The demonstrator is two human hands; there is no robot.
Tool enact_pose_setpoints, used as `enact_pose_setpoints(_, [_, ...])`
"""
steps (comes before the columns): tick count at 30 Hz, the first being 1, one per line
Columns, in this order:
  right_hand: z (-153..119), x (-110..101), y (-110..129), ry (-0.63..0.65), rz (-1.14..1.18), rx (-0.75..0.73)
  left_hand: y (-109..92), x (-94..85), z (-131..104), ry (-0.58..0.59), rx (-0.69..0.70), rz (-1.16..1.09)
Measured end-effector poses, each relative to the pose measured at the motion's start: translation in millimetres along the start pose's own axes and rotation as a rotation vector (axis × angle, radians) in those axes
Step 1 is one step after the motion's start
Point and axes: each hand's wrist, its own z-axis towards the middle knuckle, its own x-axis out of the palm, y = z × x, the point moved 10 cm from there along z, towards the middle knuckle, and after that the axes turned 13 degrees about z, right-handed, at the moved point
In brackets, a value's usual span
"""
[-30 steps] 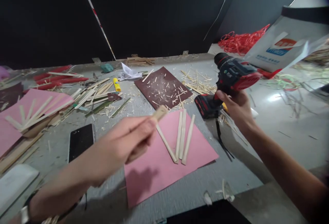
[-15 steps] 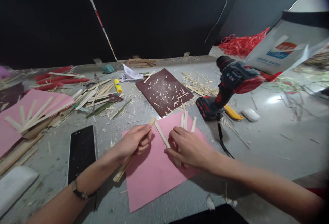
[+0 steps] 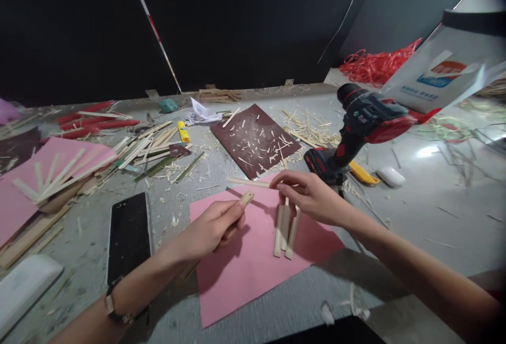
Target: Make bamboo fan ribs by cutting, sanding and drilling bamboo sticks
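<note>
My left hand point(image 3: 219, 223) is closed around bamboo slats point(image 3: 247, 197), one with a small hole near its tip; their lower ends stick out below the fist. My right hand point(image 3: 310, 194) pinches one end of a thin pale bamboo strip point(image 3: 247, 181), which points left above the top edge of the pink paper point(image 3: 241, 291). Beneath that hand, three bamboo strips point(image 3: 284, 231) lie side by side on the paper, their upper ends partly hidden by the fingers.
A cordless drill point(image 3: 358, 120) stands right, by a yellow-handled tool point(image 3: 362, 174). Left lie a phone point(image 3: 129, 236) and pink paper with fanned strips point(image 3: 59, 173). Behind are a brown board point(image 3: 256, 138) with shavings, a glue stick point(image 3: 183, 131) and red plastic string point(image 3: 375, 67).
My right hand has lifted the left-hand strip off the paper and swung it almost level, moving up and right. My left hand has shifted slightly right with the slats.
</note>
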Motion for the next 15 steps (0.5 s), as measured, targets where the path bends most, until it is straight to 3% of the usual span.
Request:
enact_pose_setpoints(4, [-4,13,13,0.082,0.081,-0.047,-3,8.1,-4,0.009,-0.012,0.079])
enact_pose_setpoints(9, [-7,31,9,0.087,0.188,-0.039,-4,15.8,-7,0.038,-0.002,0.121])
enact_pose_setpoints(15, [-6,33,4,0.116,0.206,-0.043,-2,16.1,-4,0.038,0.017,0.109])
